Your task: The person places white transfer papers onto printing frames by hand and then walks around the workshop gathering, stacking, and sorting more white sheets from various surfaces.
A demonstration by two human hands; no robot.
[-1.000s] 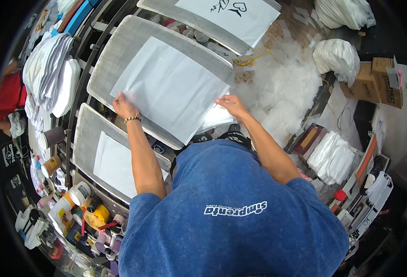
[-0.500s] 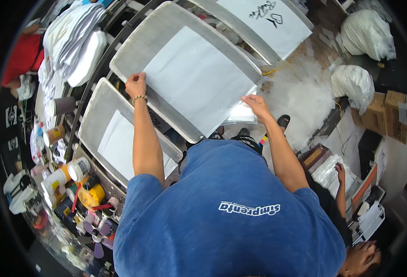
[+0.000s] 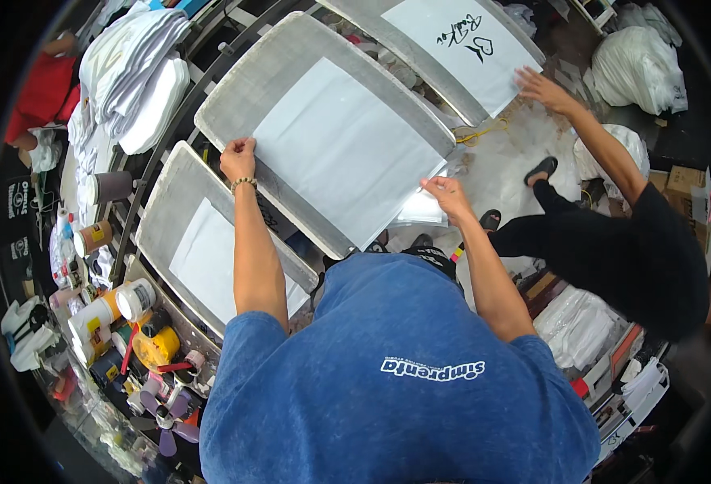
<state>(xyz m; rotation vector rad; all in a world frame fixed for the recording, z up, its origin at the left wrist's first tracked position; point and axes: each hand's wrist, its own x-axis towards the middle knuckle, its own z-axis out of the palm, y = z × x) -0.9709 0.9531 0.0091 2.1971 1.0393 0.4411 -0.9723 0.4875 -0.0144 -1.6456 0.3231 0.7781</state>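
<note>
Prob. squaring thin white rect. sheet (image 3: 343, 149) on grey rounded board (image 3: 246, 89) | L hand (image 3: 238, 159), R hand (image 3: 447, 196) pinch opp. edges | nxt: needs even tension

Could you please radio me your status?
Left hand, right hand at edges of white sheet. Lying on grey platen. Co-worker's hand apart, by lettered sheet.

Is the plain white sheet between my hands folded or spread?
Spread: the white sheet lies flat over the grey rectangular board, left hand and right hand at opposite edges.
</note>
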